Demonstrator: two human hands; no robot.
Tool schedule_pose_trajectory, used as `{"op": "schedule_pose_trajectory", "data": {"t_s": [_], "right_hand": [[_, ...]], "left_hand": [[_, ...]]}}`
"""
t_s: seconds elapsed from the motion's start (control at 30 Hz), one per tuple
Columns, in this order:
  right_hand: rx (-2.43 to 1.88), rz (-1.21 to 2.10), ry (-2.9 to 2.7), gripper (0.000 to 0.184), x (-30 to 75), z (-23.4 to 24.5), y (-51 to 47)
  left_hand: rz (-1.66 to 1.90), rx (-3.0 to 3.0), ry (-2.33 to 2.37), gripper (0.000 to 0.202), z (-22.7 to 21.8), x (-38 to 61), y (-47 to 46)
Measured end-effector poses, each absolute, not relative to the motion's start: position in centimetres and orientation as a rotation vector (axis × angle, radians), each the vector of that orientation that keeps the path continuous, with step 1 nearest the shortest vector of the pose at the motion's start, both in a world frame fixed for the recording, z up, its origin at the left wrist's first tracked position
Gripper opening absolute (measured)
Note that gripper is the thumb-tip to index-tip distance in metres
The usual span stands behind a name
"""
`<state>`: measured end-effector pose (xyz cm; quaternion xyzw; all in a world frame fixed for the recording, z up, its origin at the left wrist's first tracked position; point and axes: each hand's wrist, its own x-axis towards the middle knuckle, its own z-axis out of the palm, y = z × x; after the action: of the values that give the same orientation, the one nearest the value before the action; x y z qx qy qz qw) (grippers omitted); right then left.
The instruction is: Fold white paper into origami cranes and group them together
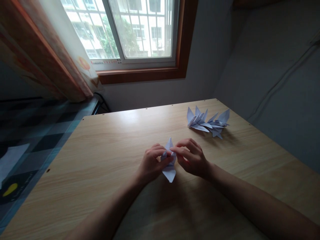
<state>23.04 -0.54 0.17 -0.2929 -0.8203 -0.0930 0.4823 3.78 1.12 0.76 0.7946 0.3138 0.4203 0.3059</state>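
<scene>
A folded white paper piece (169, 174) with pointed ends is held just above the middle of the wooden table, one tip toward me and one toward the window. My left hand (154, 162) pinches it from the left, thumb and fingers closed across its centre. On the other side, my right hand (191, 156) has its thumb and index finger pressed together at the paper's upper right edge. The fingers cover part of the folds in the centre.
Several folded white paper pieces, joined in a spiky row (207, 124), lie at the table's far right. Bare wood of the table (100, 160) shows on the left. A checked bed cover (50, 133) with a white sheet (12, 160) is beyond the left edge. A window and curtain are behind.
</scene>
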Motion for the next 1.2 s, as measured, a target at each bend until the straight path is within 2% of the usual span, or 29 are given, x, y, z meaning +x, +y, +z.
{"op": "schedule_pose_trajectory", "data": {"t_s": [0.23, 0.67, 0.77, 0.87, 1.0, 1.2], "right_hand": [[-0.697, -0.263, -1.988, 0.021, 22.9, 0.1, -0.4], [-0.733, 0.121, -1.906, 0.020, 22.5, 0.1, -0.9], [-0.802, 0.241, -1.847, 0.012, 22.4, -0.1, -1.1], [-0.801, 0.322, -1.887, 0.014, 22.2, -0.7, -1.1], [-0.837, 0.340, -1.863, 0.002, 22.0, -1.0, -1.0], [-0.925, 0.385, -1.788, 0.004, 22.4, -0.4, -1.0]], "left_hand": [[1.129, 2.080, 0.903, 0.009, 1.1, 3.9, 0.9], [1.148, 2.047, 0.936, 0.011, 1.2, 4.0, 0.5], [1.164, 2.084, 0.927, 0.014, 1.4, 4.0, 0.3], [1.173, 2.124, 0.938, 0.016, 1.4, 4.0, 0.3], [1.213, 2.150, 0.987, 0.021, 1.1, 3.7, 0.7], [1.327, 2.099, 0.927, 0.011, 0.6, 3.4, 1.3]]}}
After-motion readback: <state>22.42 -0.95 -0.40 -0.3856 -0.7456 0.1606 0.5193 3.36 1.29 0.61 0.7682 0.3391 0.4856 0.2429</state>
